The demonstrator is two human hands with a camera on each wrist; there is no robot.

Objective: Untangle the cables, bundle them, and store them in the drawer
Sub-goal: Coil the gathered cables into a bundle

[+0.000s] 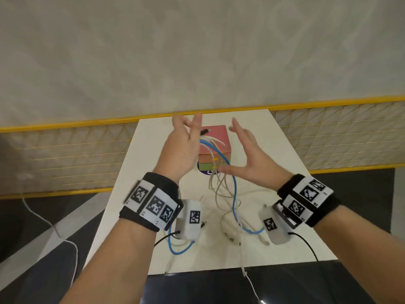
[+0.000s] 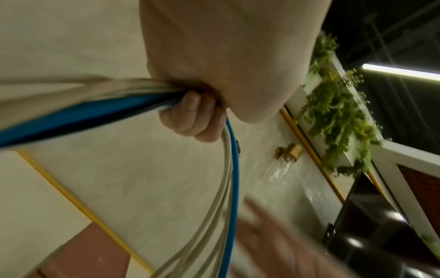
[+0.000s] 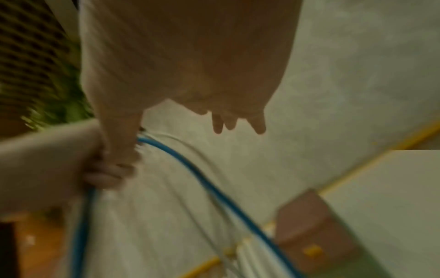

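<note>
My left hand (image 1: pixel 189 133) is raised above the white table (image 1: pixel 282 216) and grips a bunch of cables (image 1: pixel 213 144), one blue and several white-grey. In the left wrist view a curled finger (image 2: pixel 195 116) wraps the bundle, and the blue cable (image 2: pixel 235 169) loops down beside the pale ones. The loose ends hang down and trail over the tabletop, the blue cable (image 1: pixel 235 195) among them. My right hand (image 1: pixel 237 148) is held open beside the bundle, fingers (image 3: pixel 238 122) spread and holding nothing. Behind the hands stands a small pink, orange and green drawer box (image 1: pixel 219 133), also seen as the box (image 3: pixel 314 223).
The table is narrow, with its front edge (image 1: pixel 241 269) close to me and dark floor on both sides. A yellow wire-mesh railing (image 1: pixel 65 154) runs behind it. A white cord (image 1: pixel 54 229) lies on the floor at left. Black camera leads hang from both wrists.
</note>
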